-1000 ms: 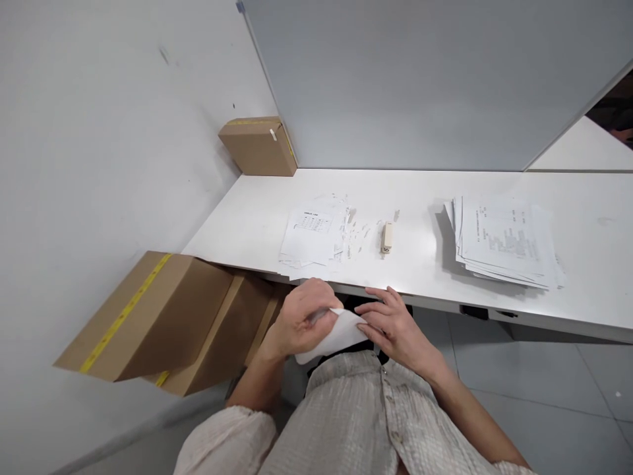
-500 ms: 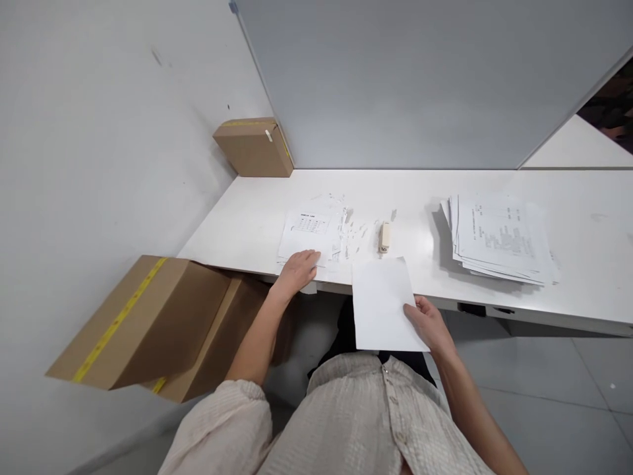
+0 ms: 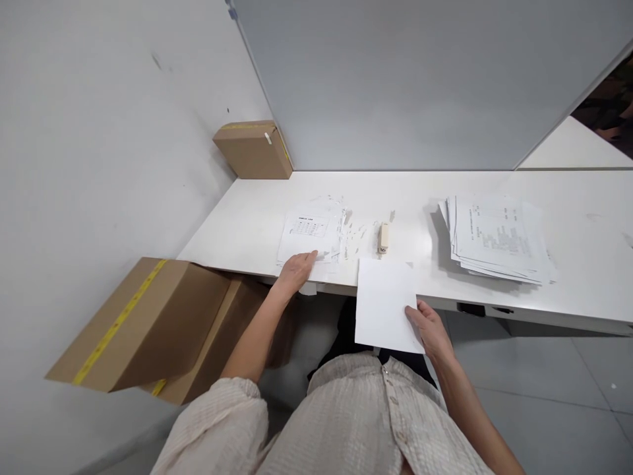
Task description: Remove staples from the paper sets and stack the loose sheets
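Observation:
My right hand (image 3: 429, 324) pinches the right edge of a blank white sheet of paper (image 3: 386, 307), thumb on top. The sheet is held over the front edge of the desk, its far end overlapping the desktop. On the left, my left hand (image 3: 297, 269) rests with its fingers stretched out at the near edge of a small pile of printed papers (image 3: 310, 227); a table shows on the top page. Between the piles stands a small beige block-shaped object (image 3: 384, 237), perhaps a stamp, just beyond the blank sheet.
A thicker, uneven stack of printed papers (image 3: 497, 234) lies to the right on the white desk (image 3: 237, 231). One cardboard box (image 3: 254, 150) stands in the back left corner. Larger taped cardboard boxes (image 3: 128, 316) sit left, below the desk. A grey panel (image 3: 395, 86) rises behind.
The blank sheet has turned slightly and shifted a little right in my right hand. My left hand has drawn back slightly toward me on the papers.

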{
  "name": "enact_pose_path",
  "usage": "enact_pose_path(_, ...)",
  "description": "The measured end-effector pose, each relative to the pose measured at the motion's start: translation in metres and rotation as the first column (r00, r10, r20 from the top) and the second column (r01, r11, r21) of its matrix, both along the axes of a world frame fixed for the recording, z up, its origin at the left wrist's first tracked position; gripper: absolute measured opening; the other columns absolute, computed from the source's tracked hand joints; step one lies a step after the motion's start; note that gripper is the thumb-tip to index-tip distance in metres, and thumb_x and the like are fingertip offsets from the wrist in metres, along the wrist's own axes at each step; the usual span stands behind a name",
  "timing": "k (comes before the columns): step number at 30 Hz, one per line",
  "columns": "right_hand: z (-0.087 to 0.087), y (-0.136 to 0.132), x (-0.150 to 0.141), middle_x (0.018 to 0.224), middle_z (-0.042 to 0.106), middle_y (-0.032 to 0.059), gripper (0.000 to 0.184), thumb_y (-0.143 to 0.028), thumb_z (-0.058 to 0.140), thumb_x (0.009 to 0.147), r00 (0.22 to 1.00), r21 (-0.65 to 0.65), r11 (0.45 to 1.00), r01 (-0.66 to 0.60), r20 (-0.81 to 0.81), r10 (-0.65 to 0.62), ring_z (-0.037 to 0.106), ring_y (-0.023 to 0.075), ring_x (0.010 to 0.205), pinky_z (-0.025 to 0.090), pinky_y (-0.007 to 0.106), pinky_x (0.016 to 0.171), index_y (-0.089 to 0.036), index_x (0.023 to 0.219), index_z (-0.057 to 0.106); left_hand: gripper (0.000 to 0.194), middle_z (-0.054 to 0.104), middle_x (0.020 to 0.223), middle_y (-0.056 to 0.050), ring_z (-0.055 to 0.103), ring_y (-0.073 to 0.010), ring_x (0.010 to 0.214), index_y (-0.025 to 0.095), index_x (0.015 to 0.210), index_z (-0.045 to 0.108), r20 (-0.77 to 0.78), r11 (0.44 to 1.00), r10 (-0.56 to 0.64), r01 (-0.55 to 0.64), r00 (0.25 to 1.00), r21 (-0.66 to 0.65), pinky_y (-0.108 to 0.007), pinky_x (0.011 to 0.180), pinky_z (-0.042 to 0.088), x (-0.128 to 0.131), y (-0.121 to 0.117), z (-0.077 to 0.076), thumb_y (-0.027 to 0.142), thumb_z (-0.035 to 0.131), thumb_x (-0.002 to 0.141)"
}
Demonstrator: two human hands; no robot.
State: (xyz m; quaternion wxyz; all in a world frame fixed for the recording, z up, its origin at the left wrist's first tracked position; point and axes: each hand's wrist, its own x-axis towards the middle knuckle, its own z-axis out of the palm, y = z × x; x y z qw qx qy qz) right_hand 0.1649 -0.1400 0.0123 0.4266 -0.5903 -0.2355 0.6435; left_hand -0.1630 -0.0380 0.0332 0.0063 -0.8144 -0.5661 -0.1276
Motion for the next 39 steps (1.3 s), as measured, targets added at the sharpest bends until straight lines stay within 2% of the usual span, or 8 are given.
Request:
enact_pose_path(3,-0.002,-0.001,0.001,0.083,0.071,0.0027,0.032,-0.032,0.067,0.063,1.000,-0.010,1.000,-0.003,-0.015,0.003,0.065,0.0217,0.067,0.049,0.030,0.056,-0.021,0.092,0.058,0.034,0.065,0.104,-0.013,0.061,-0.0220,0.096,0.014,0.114,0.055,0.222,0.988,0.128,-0.144,0.967,0.055,-0.037,0.085,0.049,-0.004,0.003,-0.006,0.016,0.037,0.086)
enact_pose_path(7,-0.007,-0.002,0.000,0.081,0.071,0.0023,0.034,-0.032,0.068,0.062,0.999,0.004,1.000,0.014,-0.046,-0.013,0.066,0.0215,0.067,0.050,0.030,0.058,-0.020,0.093,0.059,0.039,0.057,0.121,-0.015,0.053,-0.0202,0.112,0.011,0.121,0.050,0.571,0.900,0.272,-0.415,0.775,0.135,-0.036,0.096,0.043,-0.007,0.008,-0.014,0.026,0.031,0.091)
enact_pose_path(10,-0.006,-0.002,-0.001,0.081,0.071,0.0013,0.033,-0.032,0.067,0.062,0.999,0.015,1.000,0.014,-0.044,-0.014,0.066,0.0213,0.067,0.050,0.030,0.059,-0.021,0.093,0.060,0.042,0.057,0.117,-0.014,0.055,-0.0190,0.106,0.013,0.126,0.045,0.671,0.853,0.321,-0.511,0.669,0.101,-0.036,0.093,0.044,-0.009,0.013,-0.020,0.030,0.035,0.090)
enact_pose_path(12,-0.005,-0.002,-0.002,0.082,0.071,0.0012,0.031,-0.031,0.067,0.063,0.999,0.016,1.000,0.014,-0.030,-0.014,0.065,0.0208,0.066,0.050,0.030,0.059,-0.021,0.092,0.060,0.045,0.059,0.108,-0.013,0.057,-0.0168,0.095,0.013,0.129,0.042,0.686,0.861,0.315,-0.501,0.656,0.084,-0.034,0.086,0.048,-0.009,0.014,-0.021,0.032,0.039,0.088)
enact_pose_path(18,-0.006,-0.004,-0.005,0.083,0.071,0.0009,0.031,-0.031,0.066,0.065,0.998,0.022,0.999,0.037,-0.056,-0.036,0.066,0.0217,0.070,0.050,0.030,0.060,-0.021,0.093,0.059,0.033,0.059,0.090,-0.007,0.056,-0.0144,0.080,0.015,0.115,0.053,0.568,0.920,0.162,-0.332,0.807,0.209,-0.029,0.074,0.049,0.015,-0.007,0.000,0.030,0.046,0.086)
enact_pose_path(23,-0.007,-0.005,-0.011,0.090,0.071,0.0034,0.033,-0.030,0.065,0.065,0.994,0.047,0.997,0.064,-0.089,-0.060,0.066,0.0233,0.077,0.051,0.031,0.063,-0.021,0.096,0.058,0.022,0.060,0.088,-0.008,0.054,-0.0179,0.085,0.016,0.100,0.059,0.356,0.942,-0.138,0.011,0.924,0.336,-0.033,0.076,0.049,0.066,-0.053,0.017,0.017,0.042,0.085)
enact_pose_path(30,-0.008,-0.005,-0.017,0.088,0.071,0.0033,0.038,-0.031,0.063,0.066,0.989,0.046,0.998,0.044,-0.141,-0.037,0.066,0.0248,0.082,0.052,0.033,0.063,-0.020,0.103,0.059,0.022,0.058,0.086,-0.009,0.053,-0.0181,0.079,0.013,0.097,0.058,0.187,0.881,-0.456,0.412,0.870,0.233,-0.032,0.068,0.048,0.131,-0.099,0.013,0.012,0.042,0.082)
enact_pose_path(39,-0.008,-0.008,-0.018,0.098,0.069,0.0066,0.042,-0.045,0.064,0.070,0.985,0.104,0.990,0.092,-0.152,-0.076,0.065,0.0251,0.087,0.053,0.033,0.065,-0.019,0.101,0.058,0.020,0.058,0.084,-0.007,0.052,-0.0178,0.077,0.015,0.091,0.058,0.144,0.861,-0.509,0.502,0.849,0.084,-0.031,0.067,0.045,0.149,-0.110,0.002,0.012,0.041,0.083)
